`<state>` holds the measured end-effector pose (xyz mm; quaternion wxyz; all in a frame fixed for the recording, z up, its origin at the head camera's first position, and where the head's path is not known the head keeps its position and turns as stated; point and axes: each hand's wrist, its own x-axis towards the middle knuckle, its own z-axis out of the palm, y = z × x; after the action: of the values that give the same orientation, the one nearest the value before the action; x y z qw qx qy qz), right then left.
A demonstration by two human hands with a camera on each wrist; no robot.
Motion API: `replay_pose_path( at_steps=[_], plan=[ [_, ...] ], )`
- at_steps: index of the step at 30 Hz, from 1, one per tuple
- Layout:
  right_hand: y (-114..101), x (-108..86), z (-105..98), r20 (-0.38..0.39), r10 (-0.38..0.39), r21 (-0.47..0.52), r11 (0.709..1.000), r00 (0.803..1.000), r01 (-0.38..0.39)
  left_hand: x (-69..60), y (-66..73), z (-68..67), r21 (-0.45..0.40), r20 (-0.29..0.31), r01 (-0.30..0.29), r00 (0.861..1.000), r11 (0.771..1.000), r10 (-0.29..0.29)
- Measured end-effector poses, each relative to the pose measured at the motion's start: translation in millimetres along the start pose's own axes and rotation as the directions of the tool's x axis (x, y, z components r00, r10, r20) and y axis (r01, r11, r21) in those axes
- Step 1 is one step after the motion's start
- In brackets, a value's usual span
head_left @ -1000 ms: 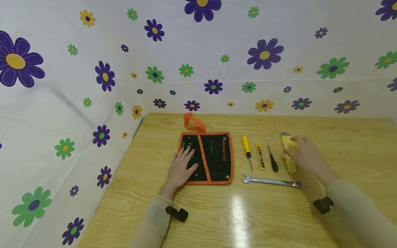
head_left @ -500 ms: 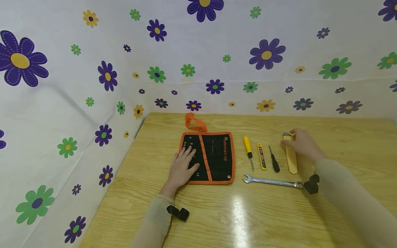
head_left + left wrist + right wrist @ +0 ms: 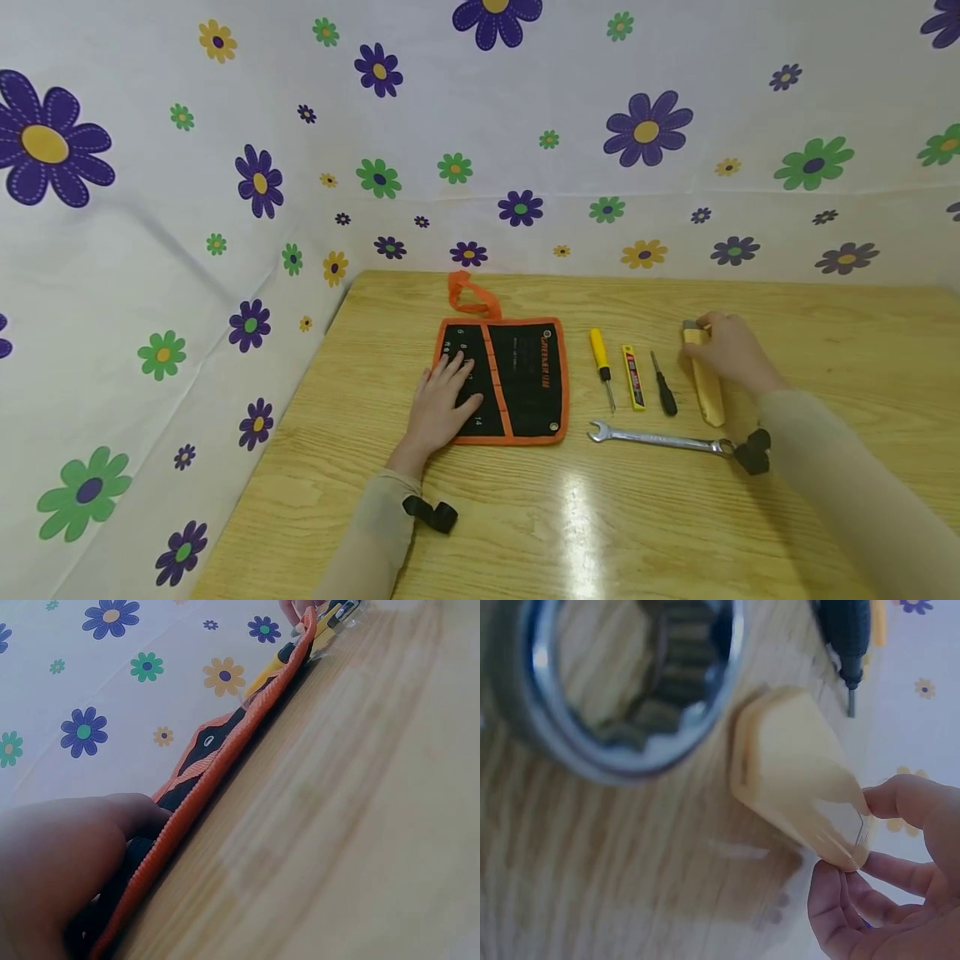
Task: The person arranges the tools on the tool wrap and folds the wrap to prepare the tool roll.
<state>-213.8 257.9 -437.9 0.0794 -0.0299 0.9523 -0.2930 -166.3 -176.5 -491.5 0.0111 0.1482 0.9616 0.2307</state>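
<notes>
I am watching through the head camera as the person's two hands are working well apart on a wooden tabletop (image 3: 510, 508). The left hand (image 3: 437, 408) is lying palm down with its fingers spread, resting on the left part of a black pouch (image 3: 528, 387) with orange trim, whose orange strap (image 3: 483, 302) is trailing from the far edge. The right hand (image 3: 727, 350) is pinching a yellow tool (image 3: 707, 390) between thumb and fingers near its grey end, at the far side, while the tool's other end is pointing back toward the person. My right wrist view is blurring here, so I cannot fairly tell whether the tool is touching the wood or rising slightly off it. Between the pouch and the yellow tool, I am seeing a yellow-handled screwdriver (image 3: 600, 354), a slim yellow pack (image 3: 633, 379) and a black-handled screwdriver (image 3: 665, 396) lying in a row, left to right, each apart from the next. Nearer the person, a silver wrench (image 3: 656, 439) is lying crosswise, its forked end facing the pouch. A white flowered cloth (image 3: 562, 92) is hanging behind everything.
</notes>
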Motion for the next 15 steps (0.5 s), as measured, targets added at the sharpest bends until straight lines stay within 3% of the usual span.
replay_pose_path(
  at_steps=[10,15],
  plan=[
    [-22,-18.7,-8,-0.021,0.002,0.149,0.989,1.0,0.001,-1.4,1.9,-1.6,-0.009,-0.005,-0.004,1.0,1.0,0.004],
    [-34,-28.5,-6,0.004,-0.012,0.362,0.932,1.0,0.009,-1.5,2.5,-2.2,-0.013,-0.015,-0.009,1.0,1.0,0.009]
  ],
)
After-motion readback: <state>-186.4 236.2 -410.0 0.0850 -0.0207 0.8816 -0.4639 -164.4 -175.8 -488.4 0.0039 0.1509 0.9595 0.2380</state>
